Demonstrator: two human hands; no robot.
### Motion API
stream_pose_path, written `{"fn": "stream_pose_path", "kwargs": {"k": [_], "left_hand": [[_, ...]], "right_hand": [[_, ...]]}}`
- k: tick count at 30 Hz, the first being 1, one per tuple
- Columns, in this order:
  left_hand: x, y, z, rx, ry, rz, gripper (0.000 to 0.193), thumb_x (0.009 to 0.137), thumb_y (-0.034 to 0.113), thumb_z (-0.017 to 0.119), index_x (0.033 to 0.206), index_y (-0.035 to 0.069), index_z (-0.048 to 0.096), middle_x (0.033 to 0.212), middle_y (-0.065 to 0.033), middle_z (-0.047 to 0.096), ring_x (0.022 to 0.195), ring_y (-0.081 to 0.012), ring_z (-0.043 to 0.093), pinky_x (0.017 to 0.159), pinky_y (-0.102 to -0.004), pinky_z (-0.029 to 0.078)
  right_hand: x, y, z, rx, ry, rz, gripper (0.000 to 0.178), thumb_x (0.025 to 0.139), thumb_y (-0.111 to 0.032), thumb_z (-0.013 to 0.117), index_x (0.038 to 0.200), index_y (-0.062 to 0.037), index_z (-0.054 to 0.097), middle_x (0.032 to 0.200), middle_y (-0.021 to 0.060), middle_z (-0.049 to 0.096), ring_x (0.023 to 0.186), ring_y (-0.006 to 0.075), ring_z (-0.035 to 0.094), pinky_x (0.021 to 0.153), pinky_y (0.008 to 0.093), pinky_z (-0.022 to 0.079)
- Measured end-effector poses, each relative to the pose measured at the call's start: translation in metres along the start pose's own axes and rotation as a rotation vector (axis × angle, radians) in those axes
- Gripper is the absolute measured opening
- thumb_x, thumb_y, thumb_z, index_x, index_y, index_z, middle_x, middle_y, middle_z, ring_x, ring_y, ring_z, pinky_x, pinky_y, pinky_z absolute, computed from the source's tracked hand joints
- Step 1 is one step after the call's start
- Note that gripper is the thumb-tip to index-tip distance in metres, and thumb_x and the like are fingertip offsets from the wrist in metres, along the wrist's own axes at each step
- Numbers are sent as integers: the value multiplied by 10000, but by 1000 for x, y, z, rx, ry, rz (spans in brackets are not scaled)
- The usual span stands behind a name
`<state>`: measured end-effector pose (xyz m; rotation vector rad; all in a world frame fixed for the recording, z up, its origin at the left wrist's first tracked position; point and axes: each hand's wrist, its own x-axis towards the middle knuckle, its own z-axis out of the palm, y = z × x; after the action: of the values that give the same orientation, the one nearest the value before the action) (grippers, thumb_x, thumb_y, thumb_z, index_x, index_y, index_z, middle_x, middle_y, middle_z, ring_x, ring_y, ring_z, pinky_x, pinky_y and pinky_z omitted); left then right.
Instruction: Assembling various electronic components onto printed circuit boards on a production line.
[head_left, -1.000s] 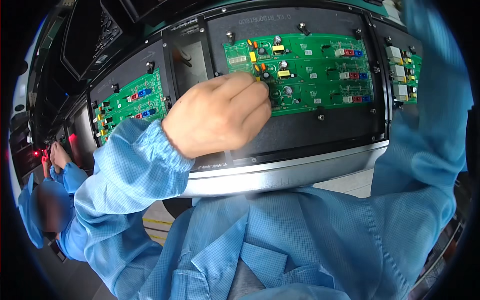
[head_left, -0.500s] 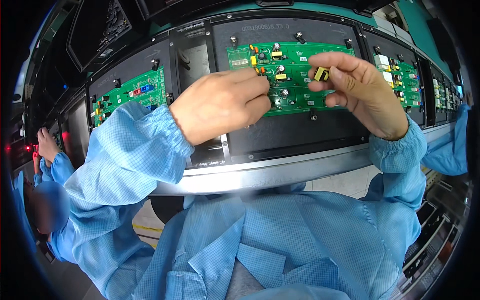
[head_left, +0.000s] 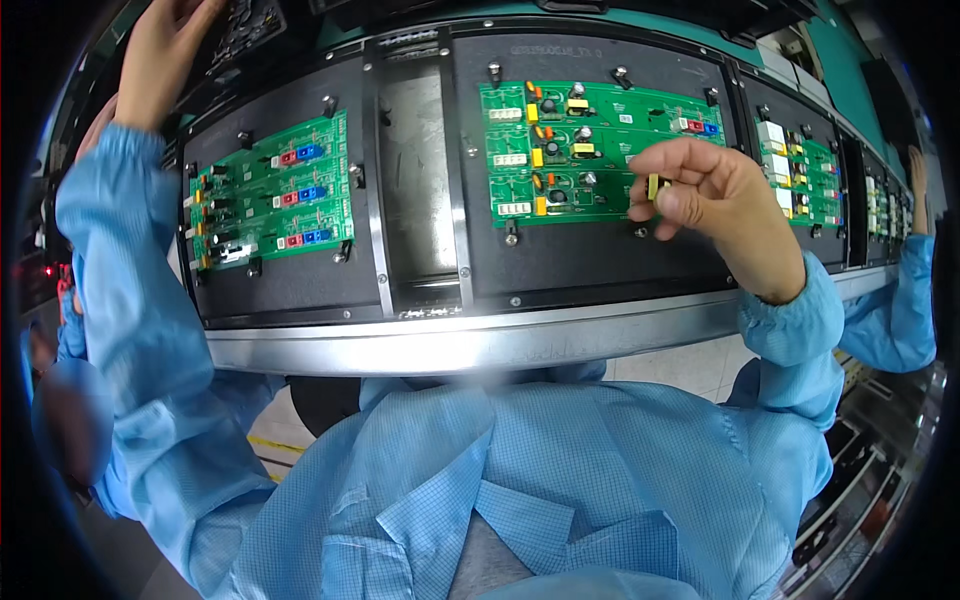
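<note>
In my right hand I pinch a small yellow-and-black transformer between thumb and fingers, above the right part of a green circuit board. That board lies in a black carrier and bears white connectors, yellow blocks and capacitors along its left side. Stretched up to the far left, my left hand is beside a black tray of small dark parts. Its fingertips run out at the picture's edge, so what they touch is hidden.
Another green board with red and blue connectors sits in a carrier at left. Further boards stand to the right. A metal rail edges the line. A co-worker's hand shows at far right, and a blurred person at left.
My left hand has left the middle board and swung up and left towards the black tray, uncovering the board's left side. My right hand still holds the transformer, now slightly lower and turned.
</note>
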<state>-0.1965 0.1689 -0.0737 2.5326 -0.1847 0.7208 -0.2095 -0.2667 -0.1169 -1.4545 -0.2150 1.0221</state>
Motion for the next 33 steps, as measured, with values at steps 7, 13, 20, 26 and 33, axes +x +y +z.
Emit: {"fn": "stream_pose_path", "kwargs": {"k": [7, 13, 20, 26, 33], "left_hand": [[27, -237, 17, 333, -711, -109, 504, 994, 200, 596, 1444, 41, 435, 1400, -159, 533, 1302, -300, 520, 1126, -393, 403], [46, -74, 24, 449, -749, -268, 260, 848, 204, 740, 1001, -6, 731, 886, -168, 731, 808, -294, 692, 741, -388, 534], [47, -73, 21, 497, -731, -289, 283, 844, 233, 756, 961, -23, 718, 846, -180, 720, 761, -308, 676, 714, -395, 524], [46, -59, 18, 558, -789, -247, 281, 865, 230, 728, 990, -22, 716, 858, -194, 718, 779, -299, 684, 716, -391, 521], [34, -66, 10, 508, -792, -203, 235, 875, 163, 690, 1040, -3, 713, 921, -202, 713, 831, -321, 683, 747, -392, 523]], "right_hand": [[3, 8, 12, -39, 188, -203, 319, 845, 48, 713, 1150, 12, 628, 1046, 95, 699, 1065, 180, 659, 855, 260, 550], [4, 11, 23, -612, 346, -357, 243, 814, 56, 723, 1049, 0, 700, 982, 103, 721, 986, 184, 677, 837, 282, 539], [12, 22, 24, -968, 346, -650, 241, 783, -6, 765, 1021, -26, 738, 1019, 110, 714, 870, 184, 650, 722, 279, 521], [13, 34, 23, -944, 380, -655, 252, 782, 19, 769, 1021, -24, 700, 1049, 112, 656, 865, 173, 635, 605, 245, 492], [20, 36, 18, -1146, 423, -651, 284, 736, 7, 802, 991, -38, 688, 1009, 90, 637, 884, 185, 616, 664, 293, 486]]}}
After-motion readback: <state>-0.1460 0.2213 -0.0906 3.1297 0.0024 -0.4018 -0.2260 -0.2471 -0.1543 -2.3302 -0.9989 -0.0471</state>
